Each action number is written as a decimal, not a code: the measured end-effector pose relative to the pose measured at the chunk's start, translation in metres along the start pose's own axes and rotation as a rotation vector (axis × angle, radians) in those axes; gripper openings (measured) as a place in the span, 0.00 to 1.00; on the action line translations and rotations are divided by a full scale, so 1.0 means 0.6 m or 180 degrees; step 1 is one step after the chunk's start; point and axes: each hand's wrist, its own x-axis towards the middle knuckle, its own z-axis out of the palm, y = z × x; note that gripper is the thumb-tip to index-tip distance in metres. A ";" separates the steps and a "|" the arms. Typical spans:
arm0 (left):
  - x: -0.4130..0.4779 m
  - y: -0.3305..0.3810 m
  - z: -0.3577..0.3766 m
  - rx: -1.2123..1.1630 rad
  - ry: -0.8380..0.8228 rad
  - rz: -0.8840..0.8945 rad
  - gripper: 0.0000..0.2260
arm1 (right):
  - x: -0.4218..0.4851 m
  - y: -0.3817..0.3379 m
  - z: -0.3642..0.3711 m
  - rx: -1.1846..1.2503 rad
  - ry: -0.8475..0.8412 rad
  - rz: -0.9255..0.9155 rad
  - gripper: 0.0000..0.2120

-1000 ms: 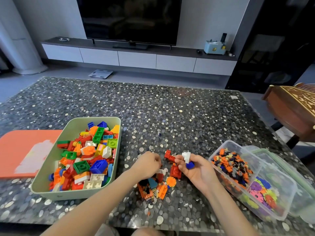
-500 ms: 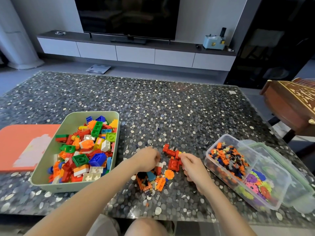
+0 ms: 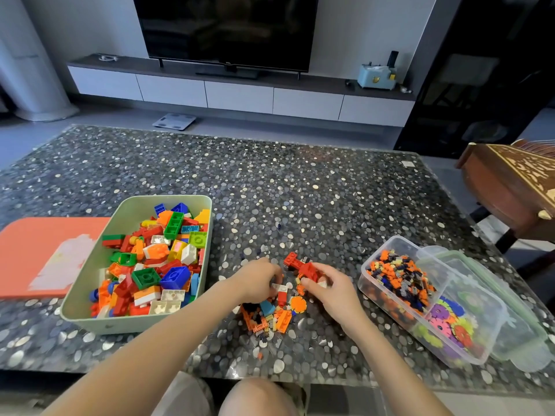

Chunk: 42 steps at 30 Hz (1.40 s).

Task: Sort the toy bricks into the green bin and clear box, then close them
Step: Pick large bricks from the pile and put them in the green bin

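Right hand (image 3: pixel 333 291) lower, one red brick (image 3: pixel 304 270)

Orange lid (image 3: pixel 36 253) cut off left, left hand (image 3: pixel 258 280) fingertips hidden (among bricks (image 3: pixel 270 316))

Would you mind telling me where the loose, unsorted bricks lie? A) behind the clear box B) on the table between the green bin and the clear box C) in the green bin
B: the loose bricks lie on the table, green bin to their left and clear box to their right.
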 end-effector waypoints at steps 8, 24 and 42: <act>0.014 0.007 -0.011 -0.0199 0.0021 -0.0296 0.14 | -0.001 -0.031 -0.032 0.3013 -0.0807 0.1807 0.13; -0.161 -0.162 -0.112 -0.1717 0.1724 -0.1649 0.05 | 0.019 -0.269 0.164 0.2657 -0.1462 0.1215 0.03; -0.087 -0.045 -0.068 -0.0825 0.1702 -0.0552 0.13 | 0.061 -0.067 0.003 -0.2411 -0.0188 -0.0135 0.21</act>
